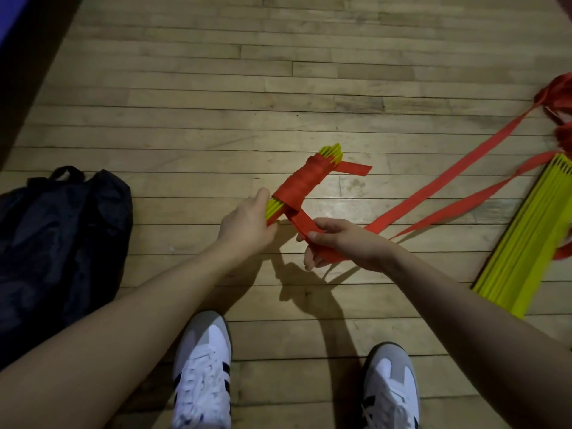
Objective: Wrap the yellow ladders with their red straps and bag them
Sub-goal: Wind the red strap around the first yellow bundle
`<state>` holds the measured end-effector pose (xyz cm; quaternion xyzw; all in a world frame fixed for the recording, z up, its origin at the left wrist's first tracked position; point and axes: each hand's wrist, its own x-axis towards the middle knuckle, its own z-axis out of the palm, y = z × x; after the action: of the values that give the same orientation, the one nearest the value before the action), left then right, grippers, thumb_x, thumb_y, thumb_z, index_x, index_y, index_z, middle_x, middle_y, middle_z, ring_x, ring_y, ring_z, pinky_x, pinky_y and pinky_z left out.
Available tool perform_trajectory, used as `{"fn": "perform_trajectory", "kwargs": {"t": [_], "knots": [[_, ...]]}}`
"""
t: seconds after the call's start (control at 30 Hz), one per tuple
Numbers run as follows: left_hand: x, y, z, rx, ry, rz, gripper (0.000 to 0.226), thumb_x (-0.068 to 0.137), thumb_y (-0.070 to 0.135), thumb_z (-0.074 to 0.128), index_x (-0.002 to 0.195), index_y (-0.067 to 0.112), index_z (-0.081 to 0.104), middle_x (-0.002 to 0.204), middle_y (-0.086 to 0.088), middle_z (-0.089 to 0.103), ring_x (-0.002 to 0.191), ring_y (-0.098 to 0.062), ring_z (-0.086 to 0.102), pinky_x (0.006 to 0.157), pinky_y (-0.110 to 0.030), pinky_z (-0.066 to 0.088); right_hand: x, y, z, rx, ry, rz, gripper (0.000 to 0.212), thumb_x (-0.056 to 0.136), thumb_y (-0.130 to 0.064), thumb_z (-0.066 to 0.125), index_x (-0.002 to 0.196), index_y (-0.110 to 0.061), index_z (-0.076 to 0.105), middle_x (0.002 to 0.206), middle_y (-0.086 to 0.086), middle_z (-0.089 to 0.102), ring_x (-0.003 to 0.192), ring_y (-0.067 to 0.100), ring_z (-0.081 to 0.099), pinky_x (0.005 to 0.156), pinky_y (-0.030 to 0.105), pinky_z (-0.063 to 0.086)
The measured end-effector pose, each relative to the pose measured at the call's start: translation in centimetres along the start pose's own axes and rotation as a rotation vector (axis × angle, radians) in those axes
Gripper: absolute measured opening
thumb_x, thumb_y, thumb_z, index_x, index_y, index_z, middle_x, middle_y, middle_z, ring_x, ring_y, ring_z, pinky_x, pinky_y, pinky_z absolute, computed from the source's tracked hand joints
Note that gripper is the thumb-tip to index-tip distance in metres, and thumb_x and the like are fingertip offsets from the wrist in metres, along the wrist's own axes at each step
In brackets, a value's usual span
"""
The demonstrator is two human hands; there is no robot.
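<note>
Item 1: bundle of yellow ladder rungs [274, 209], held above the wooden floor [216, 88], tilted with far end up and to the right; middle wound in several turns of red strap [298, 184]; yellow ends showing at both ends of the wrap; short loose strap tail [356, 169] sticking out to the right at the far end

Item 2: left hand [246, 226], grip closed round the near yellow end of the bundle

Item 3: right hand [339, 243], grip closed on the free run of red strap just below the bundle, thumb on top, fingers curled beneath; strap trailing from this hand away to the right across the floor

Item 4: second yellow ladder stack [526, 243], flat on the floor at the right edge, unwrapped, with loose red straps [554, 91] heaped beyond it

Item 5: black bag [62, 243], slumped on the floor at left, well apart from the bundle; whether open, cannot tell

Item 6: two white and grey shoes [202, 373], bottom centre, on the floor
</note>
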<state>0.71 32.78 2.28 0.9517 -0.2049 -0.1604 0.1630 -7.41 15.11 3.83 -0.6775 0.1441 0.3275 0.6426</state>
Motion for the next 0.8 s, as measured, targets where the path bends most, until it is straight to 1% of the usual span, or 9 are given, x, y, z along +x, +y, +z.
{"fn": "perform_trajectory", "kwargs": {"t": [0.13,0.2,0.23,0.3,0.37,0.43,0.53,0.67,0.8], "knots": [[0.1,0.0,0.1,-0.062,0.02,-0.081,0.042,0.093,0.026,0.059,0.119,0.016,0.029,0.093,-0.006,0.057,0.075,-0.025,0.061,0.062,-0.037,0.053,-0.1,-0.7,0.2,0.038,-0.079,0.061,0.027,0.103,-0.023,0.042,0.124,-0.007,0.047,0.088,0.015,0.07,0.085,0.027,0.068,0.075,0.035,0.054],[0.4,0.0,0.0,-0.137,-0.037,-0.074,0.043,0.093,0.029,0.057,0.115,0.015,0.023,0.091,-0.01,0.057,0.071,-0.028,0.061,0.06,-0.038,0.052,-0.2,-0.8,0.4,0.084,-0.118,0.103,0.027,0.103,-0.024,0.042,0.126,-0.01,0.044,0.09,0.017,0.069,0.086,0.03,0.068,0.074,0.039,0.055],[0.5,0.0,-0.1,-0.195,-0.094,-0.077,0.042,0.093,0.032,0.055,0.111,0.017,0.02,0.092,-0.012,0.056,0.073,-0.03,0.06,0.061,-0.038,0.05,-0.2,-0.9,0.6,0.101,-0.122,0.113,0.026,0.103,-0.023,0.041,0.126,-0.01,0.043,0.089,0.017,0.068,0.083,0.03,0.068,0.071,0.038,0.055],[0.7,0.1,-0.3,-0.266,-0.201,-0.107,0.04,0.093,0.037,0.051,0.105,0.023,0.016,0.103,-0.015,0.051,0.087,-0.036,0.059,0.074,-0.043,0.049,0.0,-0.7,0.8,0.135,-0.101,0.1,0.024,0.104,-0.021,0.04,0.123,-0.007,0.043,0.084,0.018,0.066,0.072,0.029,0.067,0.062,0.035,0.056],[0.5,0.1,-0.6,-0.228,-0.252,-0.102,0.041,0.092,0.035,0.052,0.106,0.023,0.015,0.113,-0.015,0.046,0.098,-0.037,0.055,0.084,-0.044,0.046,0.2,-0.5,1.0,0.138,-0.031,0.054,0.02,0.104,-0.019,0.038,0.115,-0.005,0.046,0.076,0.016,0.063,0.058,0.025,0.062,0.054,0.03,0.052],[0.2,0.0,-0.7,-0.176,-0.225,-0.044,0.049,0.087,0.03,0.062,0.107,0.022,0.017,0.112,-0.014,0.047,0.095,-0.034,0.055,0.08,-0.042,0.047,0.5,-0.4,1.1,0.109,0.064,-0.003,0.018,0.104,-0.019,0.038,0.108,-0.005,0.049,0.069,0.013,0.059,0.049,0.021,0.054,0.048,0.026,0.043],[-0.2,-0.3,-0.7,-0.145,-0.144,-0.014,0.066,0.078,0.035,0.072,0.12,0.016,0.026,0.107,-0.009,0.054,0.093,-0.029,0.059,0.077,-0.043,0.051,0.8,-0.4,1.2,0.06,0.179,-0.056,0.024,0.103,-0.024,0.042,0.101,-0.003,0.055,0.061,0.007,0.05,0.049,0.018,0.042,0.049,0.028,0.03],[-0.6,-0.4,-0.2,0.048,-0.07,0.042,0.051,0.085,0.039,0.062,0.121,0.012,0.037,0.118,-0.007,0.051,0.106,-0.029,0.056,0.074,-0.036,0.044,0.8,-0.8,1.4,0.028,0.275,-0.085,0.028,0.101,-0.024,0.048,0.081,-0.005,0.056,0.054,0.002,0.042,0.047,0.013,0.035,0.045,0.023,0.028],[-0.6,-0.5,0.6,0.012,-0.06,0.019,0.047,0.089,0.031,0.059,0.122,0.01,0.034,0.117,-0.01,0.047,0.102,-0.03,0.055,0.071,-0.037,0.043,0.5,-1.7,1.9,-0.083,0.26,-0.121,0.027,0.099,-0.015,0.049,0.075,-0.004,0.053,0.053,0.002,0.042,0.041,0.007,0.036,0.042,0.016,0.03]]}}
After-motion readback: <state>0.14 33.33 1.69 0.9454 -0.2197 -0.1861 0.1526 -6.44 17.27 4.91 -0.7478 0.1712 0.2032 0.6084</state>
